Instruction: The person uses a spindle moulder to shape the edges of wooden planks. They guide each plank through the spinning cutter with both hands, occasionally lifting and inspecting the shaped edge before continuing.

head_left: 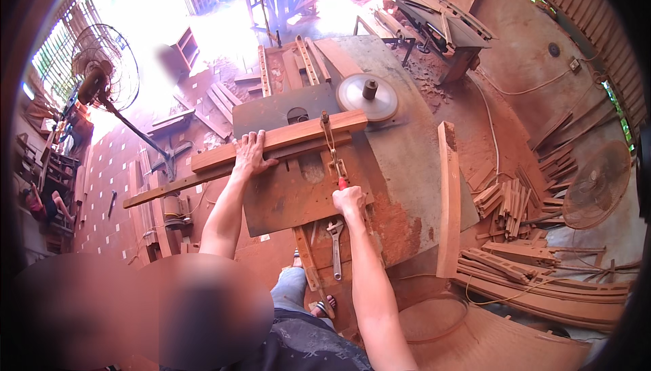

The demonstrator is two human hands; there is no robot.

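A long squared wooden beam (285, 136) lies across a dark metal plate (281, 205), along a thinner wooden strip (159, 193) that juts out to the left. My left hand (251, 154) holds the beam near its middle, fingers over its top and thumb toward me. Farther right, a metal lever clamp (331, 142) reaches over the beam. My right hand (349, 200) is closed around the clamp's red handle, at the near right part of the plate. An adjustable wrench (336, 252) is below the plate's near edge, beside my right forearm.
A round saw blade (380, 96) lies flat just beyond the beam's right end. Another plank (448, 198) stretches along the table's right side. Wood offcuts (512, 201) are piled at right. A stand fan (98, 79) is at left. Blurred patches hide the lower left.
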